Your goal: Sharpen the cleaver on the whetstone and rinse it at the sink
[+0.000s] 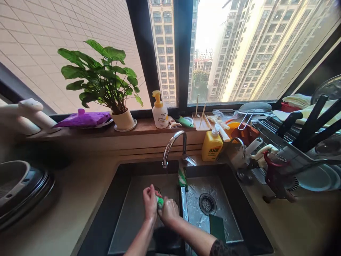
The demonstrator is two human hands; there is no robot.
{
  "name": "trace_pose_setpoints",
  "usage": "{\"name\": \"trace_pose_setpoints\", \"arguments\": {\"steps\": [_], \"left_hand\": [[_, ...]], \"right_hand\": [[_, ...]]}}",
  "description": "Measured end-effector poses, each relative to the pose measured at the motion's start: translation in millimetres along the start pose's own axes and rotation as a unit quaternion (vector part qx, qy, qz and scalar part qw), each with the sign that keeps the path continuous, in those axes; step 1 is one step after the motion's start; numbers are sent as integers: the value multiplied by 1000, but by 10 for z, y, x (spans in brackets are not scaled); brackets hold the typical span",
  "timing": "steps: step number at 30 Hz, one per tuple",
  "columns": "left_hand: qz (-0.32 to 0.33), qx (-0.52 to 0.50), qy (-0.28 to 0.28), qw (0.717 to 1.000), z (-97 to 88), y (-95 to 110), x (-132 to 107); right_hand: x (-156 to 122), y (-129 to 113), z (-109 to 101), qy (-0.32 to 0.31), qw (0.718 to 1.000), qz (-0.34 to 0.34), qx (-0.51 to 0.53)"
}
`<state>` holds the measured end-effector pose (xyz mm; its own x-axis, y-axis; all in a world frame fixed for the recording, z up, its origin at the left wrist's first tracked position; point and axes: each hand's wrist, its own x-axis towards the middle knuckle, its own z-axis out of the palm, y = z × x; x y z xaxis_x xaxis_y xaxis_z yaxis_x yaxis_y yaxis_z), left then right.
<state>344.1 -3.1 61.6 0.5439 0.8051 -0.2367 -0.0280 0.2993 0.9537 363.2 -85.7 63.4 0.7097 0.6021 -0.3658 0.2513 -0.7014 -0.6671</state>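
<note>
Over the left basin of the sink (128, 192), my left hand (150, 202) and my right hand (169, 210) are closed around a bunched green cloth (160, 202) with some orange-red showing. Most of the cloth is hidden by my fingers. Below the spout of the chrome faucet (174, 140), both hands sit close together. Another green and white cloth (182, 177) lies on the divider at the faucet's base. A dark green scouring pad (217, 227) rests in the right basin, near the drain (207, 203).
Behind the sink stand a yellow dish soap bottle (212, 145) and, on the sill, a white pump bottle (160, 115) and a potted plant (124, 119). A dish rack (279, 138) with knives crowds the right counter. Stacked pans (23, 192) stand at left.
</note>
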Motion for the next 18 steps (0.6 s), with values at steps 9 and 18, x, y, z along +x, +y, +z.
{"name": "trace_pose_setpoints", "arguments": {"steps": [9, 18], "left_hand": [[-19, -54, 60, 997, -427, 344, -56], [-110, -111, 86, 984, -847, 552, -290]], "right_hand": [[290, 428, -963, 218, 968, -108, -64], [655, 1009, -1009, 280, 945, -101, -136]]}}
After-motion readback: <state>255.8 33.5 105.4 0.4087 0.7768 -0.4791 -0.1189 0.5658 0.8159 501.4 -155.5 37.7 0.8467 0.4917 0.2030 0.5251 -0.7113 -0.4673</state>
